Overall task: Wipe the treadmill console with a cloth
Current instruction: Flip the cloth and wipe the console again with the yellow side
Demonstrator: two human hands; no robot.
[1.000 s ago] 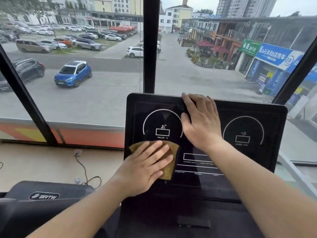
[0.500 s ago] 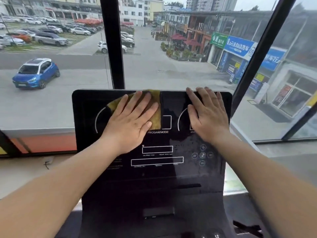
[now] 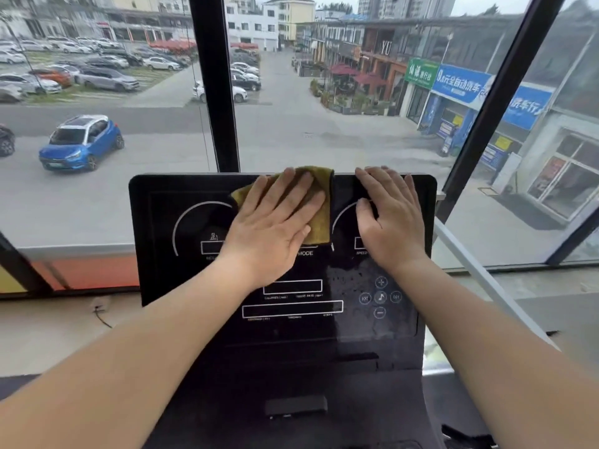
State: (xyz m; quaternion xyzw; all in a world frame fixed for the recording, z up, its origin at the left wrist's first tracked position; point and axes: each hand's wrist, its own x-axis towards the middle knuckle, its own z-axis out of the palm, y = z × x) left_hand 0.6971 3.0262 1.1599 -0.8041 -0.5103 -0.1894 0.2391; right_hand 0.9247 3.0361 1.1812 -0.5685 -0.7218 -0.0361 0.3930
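The black treadmill console [image 3: 168, 222] stands in front of me with white dial outlines and display boxes. A folded olive-yellow cloth [image 3: 319, 202] lies flat against the top middle of the console, reaching its upper edge. My left hand [image 3: 272, 228] presses flat on the cloth, fingers spread and pointing up-right. My right hand [image 3: 389, 222] rests flat on the upper right part of the console, over the right dial, fingertips at the top edge, holding nothing. Small droplets or smudges show near the round buttons [image 3: 380, 297] at the lower right.
Large windows with black frame posts [image 3: 214, 92] rise right behind the console, looking onto a street and car park. A pale sill or floor strip [image 3: 48, 332] with a cable runs on the left. A slanted rail [image 3: 479, 273] passes on the right.
My left hand has slid the cloth from the lower left of the console up to the top edge and then rightward to the top middle. My right hand has stayed flat on the upper console.
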